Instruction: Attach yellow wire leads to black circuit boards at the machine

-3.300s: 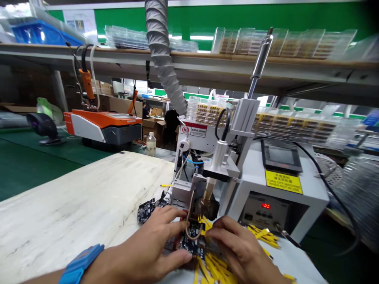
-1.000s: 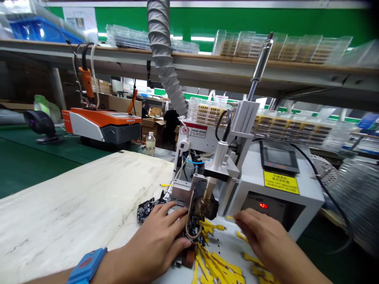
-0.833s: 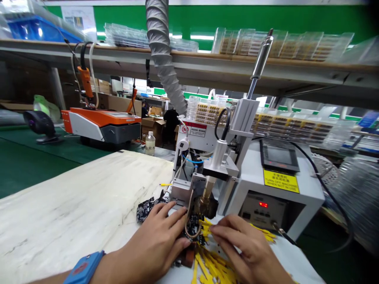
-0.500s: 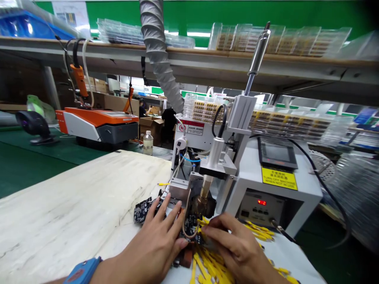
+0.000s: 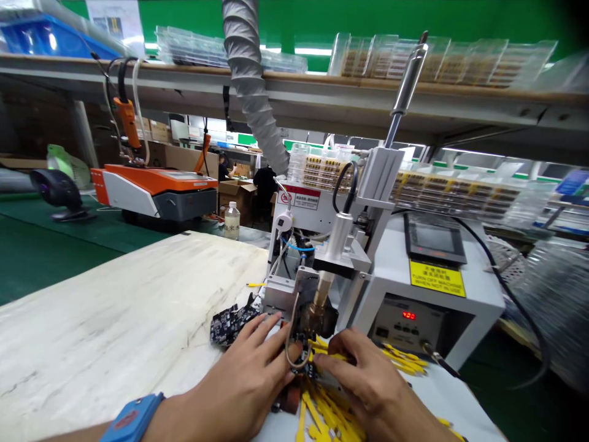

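Your R hand (image 5: 368,374): thumb + index bent by the yellow strips (image 5: 324,410), just R of the brass tip (image 5: 316,313); can't tell if they grip one. Your L hand (image 5: 251,374): palm down, fingers extended, sl. spread, L of tip. Black board (image 5: 310,370) is on your side of tip; dark boards (image 5: 229,325) further L; red readout (image 5: 409,315) well R.

I am wearing a blue wristband (image 5: 133,417) with a reddish patch, and I am seeing yellow strips (image 5: 331,412), a black circuit board (image 5: 232,322) speckled with white, a cream desk (image 5: 138,294) streaked with grey, an orange, white and dark grey machine (image 5: 159,190), a black-printed yellow label (image 5: 437,277) and red digits (image 5: 409,315)
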`<state>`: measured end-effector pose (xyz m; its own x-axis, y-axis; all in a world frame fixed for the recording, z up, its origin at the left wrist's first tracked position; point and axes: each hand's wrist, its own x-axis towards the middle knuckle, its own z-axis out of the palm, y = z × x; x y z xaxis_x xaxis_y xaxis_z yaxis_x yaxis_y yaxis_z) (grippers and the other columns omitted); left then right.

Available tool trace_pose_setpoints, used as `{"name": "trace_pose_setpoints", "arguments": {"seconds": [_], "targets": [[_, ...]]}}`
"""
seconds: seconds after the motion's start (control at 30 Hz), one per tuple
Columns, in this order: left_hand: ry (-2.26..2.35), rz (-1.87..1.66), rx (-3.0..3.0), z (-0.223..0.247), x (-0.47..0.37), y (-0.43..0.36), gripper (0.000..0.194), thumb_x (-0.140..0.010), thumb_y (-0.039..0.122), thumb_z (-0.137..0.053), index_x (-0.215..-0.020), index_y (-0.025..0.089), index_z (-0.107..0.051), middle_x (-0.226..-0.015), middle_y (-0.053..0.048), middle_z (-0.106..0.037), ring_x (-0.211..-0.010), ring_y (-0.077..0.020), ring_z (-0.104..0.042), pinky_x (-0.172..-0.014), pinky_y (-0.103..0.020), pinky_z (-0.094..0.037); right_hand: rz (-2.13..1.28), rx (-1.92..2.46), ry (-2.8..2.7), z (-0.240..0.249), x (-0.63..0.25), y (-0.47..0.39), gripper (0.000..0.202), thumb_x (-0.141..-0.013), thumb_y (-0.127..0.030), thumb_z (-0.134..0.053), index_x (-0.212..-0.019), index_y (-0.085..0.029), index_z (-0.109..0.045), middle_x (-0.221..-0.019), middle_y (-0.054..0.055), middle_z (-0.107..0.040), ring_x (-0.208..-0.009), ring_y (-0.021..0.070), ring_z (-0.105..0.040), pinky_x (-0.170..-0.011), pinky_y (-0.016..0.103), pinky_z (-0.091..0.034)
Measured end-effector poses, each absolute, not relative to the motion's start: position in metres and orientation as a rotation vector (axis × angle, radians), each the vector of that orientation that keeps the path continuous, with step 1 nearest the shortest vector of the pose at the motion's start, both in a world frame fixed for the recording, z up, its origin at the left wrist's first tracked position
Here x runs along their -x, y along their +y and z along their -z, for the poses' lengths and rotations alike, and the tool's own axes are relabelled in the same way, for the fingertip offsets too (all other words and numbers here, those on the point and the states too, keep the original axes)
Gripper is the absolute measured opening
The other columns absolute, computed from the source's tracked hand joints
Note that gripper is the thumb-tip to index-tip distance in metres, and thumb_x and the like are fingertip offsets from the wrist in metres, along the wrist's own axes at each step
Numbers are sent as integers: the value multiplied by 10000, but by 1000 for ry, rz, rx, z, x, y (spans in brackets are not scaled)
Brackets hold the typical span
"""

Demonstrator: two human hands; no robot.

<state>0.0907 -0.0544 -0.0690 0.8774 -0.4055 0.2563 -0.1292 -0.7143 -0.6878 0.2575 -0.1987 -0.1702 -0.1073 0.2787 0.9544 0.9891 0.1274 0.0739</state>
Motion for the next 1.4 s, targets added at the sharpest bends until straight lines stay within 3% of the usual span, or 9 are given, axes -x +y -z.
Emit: {"name": "trace_pose_setpoints", "arguments": {"seconds": [0.23, 0.47, 0.53, 0.67, 0.77, 1.0, 1.17, 1.4], "targets": [[448, 493, 2203, 69, -90, -53, 645, -814, 58, -472, -1439, 156, -346, -1460, -174, -428, -1331, -380, -402, -1047, -618, -338, 1014, 1301, -1621, 171, -267, -198, 343, -866, -47, -471, -1136, -210, -605, -958, 101, -554, -839, 223, -531, -654, 332, -476], [474, 438, 2006, 72, -91, -50, 674, -761, 113, -529, -1417, 61, -382, -1403, -189, -484, -1371, -396, -306, -1154, -573, 29, 799, 1257, -1569, 179, -272, -192, 484, -827, 1, -468, -1177, -288, -637, -950, 76, -538, -868, 194, -548, -729, 320, -486], [497, 443, 1994, 72, -93, -50, 633, -764, 84, -517, -1389, 60, -417, -1388, -177, -502, -1363, -388, -318, -1158, -570, -12, 778, 1272, -1563, 181, -273, -192, 483, -826, -5, -488, -1182, -293, -643, -952, 77, -535, -867, 193, -554, -731, 319, -486], [547, 497, 2097, 68, -96, -53, 482, -842, 92, -487, -1323, 88, -477, -1272, -187, -583, -1227, -372, -489, -1058, -588, -326, 847, 1260, -1548, 181, -272, -191, 507, -810, 10, -482, -1193, -282, -642, -924, 77, -514, -846, 193, -539, -698, 307, -476], [573, 581, 2292, 61, -96, -56, 290, -929, 144, -469, -1204, 151, -562, -1162, -139, -639, -1110, -316, -574, -972, -538, -449, 922, 1233, -1530, 179, -269, -192, 464, -819, -7, -467, -1176, -247, -640, -905, 87, -493, -831, 209, -514, -661, 318, -469], [691, 585, 2485, 52, -96, -53, 270, -949, 121, -517, -1172, 242, -612, -1259, -47, -608, -1196, -216, -541, -1079, -435, -384, 903, 1227, -1531, 174, -264, -197, 452, -819, -6, -441, -1157, -239, -630, -902, 94, -495, -833, 224, -507, -663, 353, -484], [658, 588, 2399, 55, -96, -50, 249, -970, 148, -461, -1154, 221, -611, -1200, -74, -633, -1152, -257, -569, -1059, -492, -387, 901, 1198, -1514, 172, -263, -197, 472, -772, 20, -441, -1119, -222, -651, -905, 94, -507, -841, 214, -514, -671, 333, -495], [651, 689, 2331, 57, -94, -56, 242, -949, 161, -461, -1109, 205, -637, -1130, -98, -660, -1069, -316, -603, -916, -546, -489, 936, 1114, -1473, 172, -263, -194, 420, -813, -2, -417, -1074, -211, -671, -872, 89, -528, -812, 194, -531, -646, 291, -490]]}}
